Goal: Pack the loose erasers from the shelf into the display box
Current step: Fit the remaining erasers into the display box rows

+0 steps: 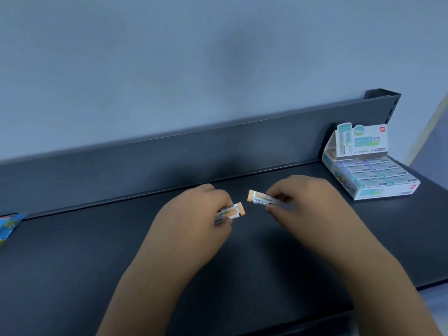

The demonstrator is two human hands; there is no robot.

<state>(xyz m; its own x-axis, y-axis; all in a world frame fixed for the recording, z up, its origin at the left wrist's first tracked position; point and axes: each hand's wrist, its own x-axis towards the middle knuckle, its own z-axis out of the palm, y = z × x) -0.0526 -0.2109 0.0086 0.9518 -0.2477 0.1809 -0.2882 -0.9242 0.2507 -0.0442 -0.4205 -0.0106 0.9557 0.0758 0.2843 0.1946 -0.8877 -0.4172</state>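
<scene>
At mid-frame each hand pinches one sleeved eraser, left hand [201, 212] its eraser [63, 212] waitAt mid-frame the left hand [198, 214] pinches the left eraser [233, 211] and the right hand [303, 200] pinches the right eraser [263, 199] (orange ends facing, apart), the display box [385, 191] at frame right on the shelf [109, 251].

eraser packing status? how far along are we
Done: the display box holds rows of packed erasers; it looks nearly full, though free slots cannot be made out.
In hand: the left hand grips an orange-tipped eraser and the right hand pinches a second eraser, both well short of the box.
Left: both go in. No other loose erasers show on the shelf, only a blue packet at its left edge.
</scene>
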